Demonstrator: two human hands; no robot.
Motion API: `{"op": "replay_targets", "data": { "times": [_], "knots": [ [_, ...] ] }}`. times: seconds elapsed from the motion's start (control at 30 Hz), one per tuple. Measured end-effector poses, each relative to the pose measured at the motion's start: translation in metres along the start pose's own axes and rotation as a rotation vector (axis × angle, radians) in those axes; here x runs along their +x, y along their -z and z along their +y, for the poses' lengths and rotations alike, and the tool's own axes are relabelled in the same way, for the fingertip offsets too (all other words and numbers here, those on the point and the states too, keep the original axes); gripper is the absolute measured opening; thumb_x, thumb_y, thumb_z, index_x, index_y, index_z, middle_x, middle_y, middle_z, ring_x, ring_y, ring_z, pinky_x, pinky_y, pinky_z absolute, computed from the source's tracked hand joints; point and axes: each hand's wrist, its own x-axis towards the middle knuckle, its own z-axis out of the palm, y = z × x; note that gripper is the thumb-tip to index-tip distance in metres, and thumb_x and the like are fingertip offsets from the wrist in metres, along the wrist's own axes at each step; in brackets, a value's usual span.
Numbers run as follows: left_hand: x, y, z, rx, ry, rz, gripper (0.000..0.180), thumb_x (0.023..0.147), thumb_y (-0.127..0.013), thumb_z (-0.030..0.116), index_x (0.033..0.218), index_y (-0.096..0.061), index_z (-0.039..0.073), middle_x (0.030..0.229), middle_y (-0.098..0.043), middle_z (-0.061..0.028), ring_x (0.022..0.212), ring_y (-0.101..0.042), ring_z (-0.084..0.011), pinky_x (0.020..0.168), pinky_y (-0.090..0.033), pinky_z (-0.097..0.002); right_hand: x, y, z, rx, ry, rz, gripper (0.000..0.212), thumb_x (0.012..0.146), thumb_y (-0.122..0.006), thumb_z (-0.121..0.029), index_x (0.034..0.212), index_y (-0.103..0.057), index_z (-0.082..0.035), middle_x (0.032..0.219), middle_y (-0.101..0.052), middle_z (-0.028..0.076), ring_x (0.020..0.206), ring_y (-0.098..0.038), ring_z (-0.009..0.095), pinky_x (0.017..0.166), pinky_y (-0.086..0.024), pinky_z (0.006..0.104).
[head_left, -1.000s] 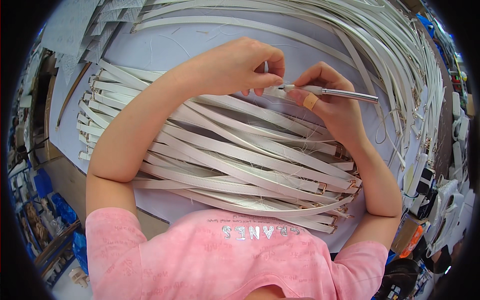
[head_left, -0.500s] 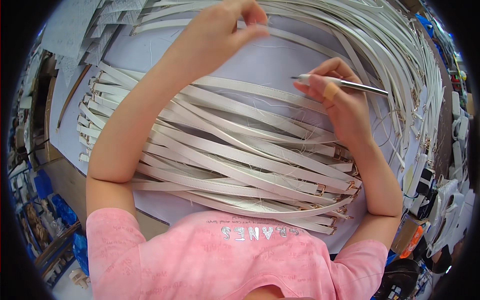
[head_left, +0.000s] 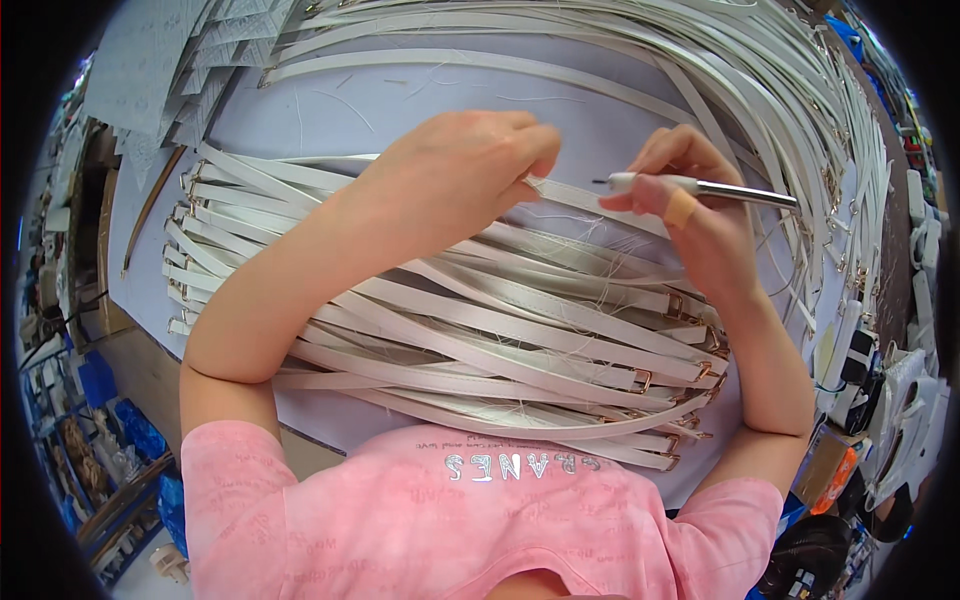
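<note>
My left hand [head_left: 490,165] is closed in a pinch over the uppermost white strap [head_left: 600,207] of the near pile. A pale bit shows at its fingertips, too small to tell whether it is thread or strap. A slim pen-shaped tool [head_left: 745,193], with a white grip, silver barrel and thin dark tip, lies in my closed right hand [head_left: 700,195]. Its tip points left, a short way from my left fingers. A bandage [head_left: 680,208] wraps a finger of my right hand. Beneath both hands lie crossing white straps [head_left: 480,325] with gold buckles and loose threads.
Another heap of white straps [head_left: 850,150] curves along the far and right sides of the pale table [head_left: 400,95]. Patterned sheets [head_left: 150,70] are stacked at the far left, near a thin brown stick [head_left: 150,210]. Blue bags [head_left: 140,430] lie on shelving at left.
My left hand has come down from the far side of the table to the top strap, its fingers now pinched. My right hand has shifted slightly, still holding the tool.
</note>
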Motion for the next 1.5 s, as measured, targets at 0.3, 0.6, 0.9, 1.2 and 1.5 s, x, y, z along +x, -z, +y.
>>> {"op": "replay_targets", "data": {
  "times": [0.3,0.6,0.9,1.2,1.5],
  "knots": [
    [0.011,-0.005,-0.009,-0.023,0.02,-0.087,0.009,0.082,-0.066,0.003,0.088,-0.061,0.001,0.09,-0.062,-0.0118,0.083,-0.064,-0.0318,0.073,-0.052,-0.0415,0.011,-0.014,0.01,-0.269,-0.127,-0.072,0.014,0.088,-0.07,-0.007,0.091,-0.058,-0.002,0.083,-0.06,0.002,0.075,-0.057,0.007,0.079,-0.053,0.0253],
    [0.016,0.0,-0.025,-0.328,0.029,-0.184,0.008,0.082,-0.064,0.002,0.085,-0.058,-0.002,0.08,-0.058,-0.0089,0.069,-0.057,-0.0199,0.064,-0.048,-0.0326,0.01,-0.022,0.007,-0.409,-0.128,-0.066,0.014,0.087,-0.073,-0.007,0.091,-0.06,-0.002,0.081,-0.062,0.001,0.074,-0.056,0.006,0.067,-0.045,0.0217],
    [0.017,0.0,-0.026,-0.402,0.096,-0.19,0.008,0.083,-0.064,0.002,0.084,-0.058,-0.002,0.074,-0.058,-0.0073,0.063,-0.053,-0.0158,0.06,-0.046,-0.0309,0.01,-0.023,0.009,-0.41,-0.127,-0.065,0.015,0.087,-0.073,-0.007,0.092,-0.061,-0.002,0.083,-0.063,0.002,0.076,-0.057,0.006,0.068,-0.045,0.0216],
    [0.02,0.001,-0.032,-0.248,0.139,0.015,0.009,0.084,-0.066,0.004,0.089,-0.06,0.001,0.076,-0.06,-0.0072,0.064,-0.057,-0.0149,0.058,-0.046,-0.0296,0.011,-0.013,0.009,-0.143,-0.081,0.005,0.01,0.088,-0.069,-0.007,0.091,-0.062,-0.001,0.078,-0.062,0.002,0.073,-0.056,0.006,0.071,-0.05,0.0223],
    [0.026,-0.047,0.001,0.068,-0.237,0.351,0.016,0.083,-0.073,0.013,0.095,-0.064,0.007,0.091,-0.062,-0.0059,0.073,-0.064,-0.0236,0.063,-0.052,-0.0353,0.001,0.022,-0.02,0.202,0.059,0.046,0.005,0.094,-0.058,-0.006,0.094,-0.059,-0.001,0.077,-0.057,0.002,0.071,-0.055,0.007,0.086,-0.061,0.0405]
  ]
}}
